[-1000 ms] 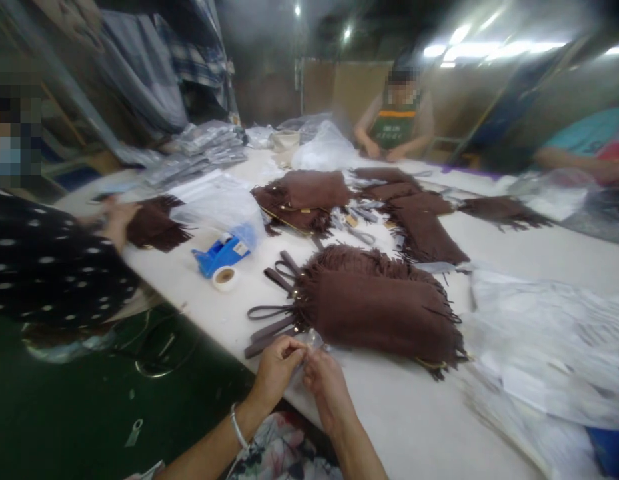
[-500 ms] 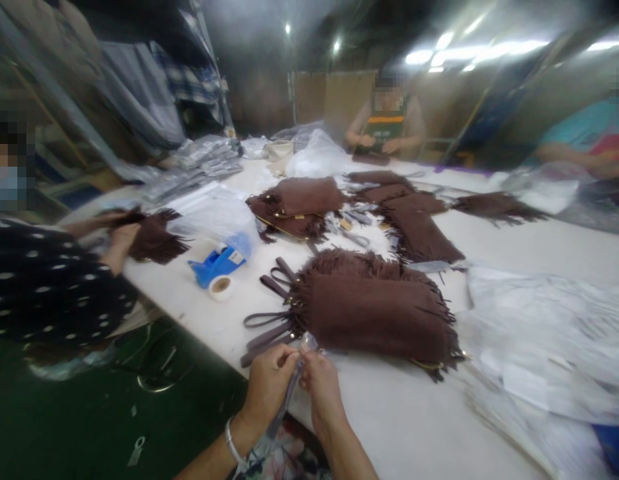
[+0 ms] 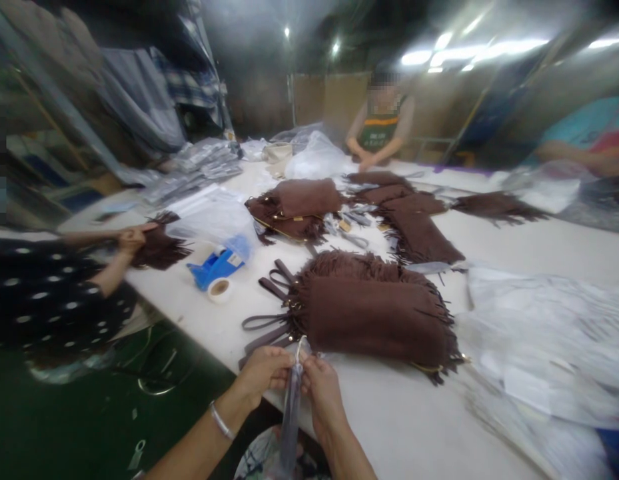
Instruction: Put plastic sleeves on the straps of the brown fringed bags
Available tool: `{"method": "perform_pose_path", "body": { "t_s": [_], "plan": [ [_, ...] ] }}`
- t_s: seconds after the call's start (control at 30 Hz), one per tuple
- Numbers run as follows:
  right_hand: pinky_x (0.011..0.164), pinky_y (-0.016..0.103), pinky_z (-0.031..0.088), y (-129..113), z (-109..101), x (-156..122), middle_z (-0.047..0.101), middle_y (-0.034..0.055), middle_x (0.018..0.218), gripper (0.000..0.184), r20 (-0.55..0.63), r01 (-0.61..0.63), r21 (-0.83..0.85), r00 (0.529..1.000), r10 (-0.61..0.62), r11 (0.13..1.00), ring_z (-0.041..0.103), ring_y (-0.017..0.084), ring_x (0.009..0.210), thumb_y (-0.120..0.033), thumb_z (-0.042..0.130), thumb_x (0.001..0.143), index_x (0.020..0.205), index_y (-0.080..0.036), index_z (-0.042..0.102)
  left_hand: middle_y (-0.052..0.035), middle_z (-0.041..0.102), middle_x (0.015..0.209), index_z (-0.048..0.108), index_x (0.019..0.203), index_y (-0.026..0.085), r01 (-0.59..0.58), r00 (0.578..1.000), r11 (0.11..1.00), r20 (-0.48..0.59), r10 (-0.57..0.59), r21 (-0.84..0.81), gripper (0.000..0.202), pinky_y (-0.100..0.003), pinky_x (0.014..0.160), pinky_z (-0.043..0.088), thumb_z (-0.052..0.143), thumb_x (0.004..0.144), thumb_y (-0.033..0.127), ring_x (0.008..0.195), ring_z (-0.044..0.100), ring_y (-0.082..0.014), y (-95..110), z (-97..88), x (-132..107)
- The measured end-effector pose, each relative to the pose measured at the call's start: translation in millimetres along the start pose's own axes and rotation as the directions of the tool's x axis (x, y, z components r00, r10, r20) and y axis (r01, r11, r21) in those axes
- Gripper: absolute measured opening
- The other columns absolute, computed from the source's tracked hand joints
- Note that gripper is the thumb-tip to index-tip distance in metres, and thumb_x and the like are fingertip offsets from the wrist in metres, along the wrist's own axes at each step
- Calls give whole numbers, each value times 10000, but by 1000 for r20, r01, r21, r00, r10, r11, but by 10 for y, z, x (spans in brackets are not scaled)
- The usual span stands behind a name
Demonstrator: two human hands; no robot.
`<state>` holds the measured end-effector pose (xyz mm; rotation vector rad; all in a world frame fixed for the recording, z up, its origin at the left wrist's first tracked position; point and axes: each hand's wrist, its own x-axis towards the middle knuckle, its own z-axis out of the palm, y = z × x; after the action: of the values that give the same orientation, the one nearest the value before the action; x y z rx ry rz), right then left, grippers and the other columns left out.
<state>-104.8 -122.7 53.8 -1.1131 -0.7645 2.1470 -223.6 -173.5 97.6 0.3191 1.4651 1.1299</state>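
Observation:
My left hand point(image 3: 263, 372) and my right hand point(image 3: 320, 387) meet at the near edge of the white table point(image 3: 389, 413). Both pinch the top of a narrow strap in a clear plastic sleeve point(image 3: 290, 413), which hangs down between them below the table edge. Just beyond my hands lies a stack of brown fringed suede bags point(image 3: 374, 310), with their brown straps point(image 3: 269, 313) spread out to the left.
A blue tape dispenser point(image 3: 216, 263) and a tape roll point(image 3: 220, 289) sit left of the bags. More brown bags point(image 3: 296, 207) lie mid-table, clear plastic bags point(image 3: 544, 340) at right. A person in a dotted top point(image 3: 54, 293) handles a bag at left; others sit across.
The sleeved strap has come to hang lower between my hands, past the table edge. My hands dropped slightly toward me. The person at left shifted an arm.

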Motion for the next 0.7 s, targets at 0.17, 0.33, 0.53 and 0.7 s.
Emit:
{"method": "perform_pose_path", "body": {
  "t_s": [0.17,0.33,0.53,0.7],
  "plan": [
    [447,182,266,52,-57,41,479,-55,547,447,31,-68,83,997,66,994,371,53,460,-499,815,613,742,-154,563,-96,705,743,649,828,89,121,988,988,107,-110,-96,296,-369,737,543,767,669,309,698,685,-216,-24,-113,85],
    [477,185,326,41,-80,54,485,-56,530,433,76,-97,87,993,90,992,402,57,462,-479,819,614,799,-140,622,-87,705,717,667,858,77,286,946,945,201,-253,-157,291,-345,686,549,763,643,248,668,682,-216,-32,-161,147],
    [492,192,368,-18,-98,15,603,7,641,415,135,-120,78,985,109,990,496,84,521,-430,823,618,840,-121,657,-155,738,828,680,912,36,460,859,867,341,-381,-191,293,-286,681,538,660,701,238,747,696,-214,-71,-154,190],
    [450,182,335,-86,-119,-54,562,-22,604,410,246,-204,118,954,171,972,439,64,471,-382,811,654,932,-113,673,-173,740,880,680,935,24,534,790,815,477,-385,-226,306,-318,763,532,622,730,244,786,695,-225,-231,-195,276]
  ]
}}
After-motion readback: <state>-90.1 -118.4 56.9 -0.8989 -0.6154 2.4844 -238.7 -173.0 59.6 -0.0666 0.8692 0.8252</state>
